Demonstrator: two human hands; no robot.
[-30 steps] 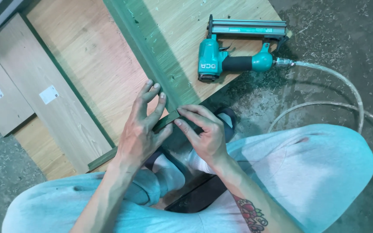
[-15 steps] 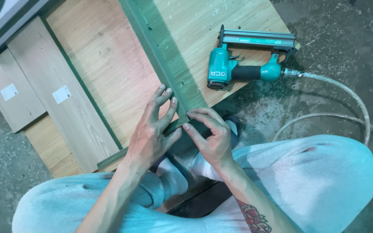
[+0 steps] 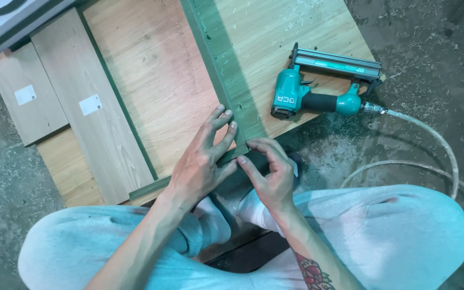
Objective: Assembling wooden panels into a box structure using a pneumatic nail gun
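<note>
A crouching person's right hand [image 3: 271, 180] pinches the near corner of a green-edged wooden panel [image 3: 157, 91], fingertips curled onto the green edge strip [image 3: 226, 70]. At its nine o'clock, touching, the left hand [image 3: 202, 161] lies flat on the panel, fingers spread along the strip. At one o'clock, well apart, a teal pneumatic nail gun [image 3: 318, 86] rests on the panel, its air hose [image 3: 436, 145] looping across the sawdust-strewn concrete floor [image 3: 430, 43]. At ten o'clock lie paler boards [image 3: 87, 118].
</note>
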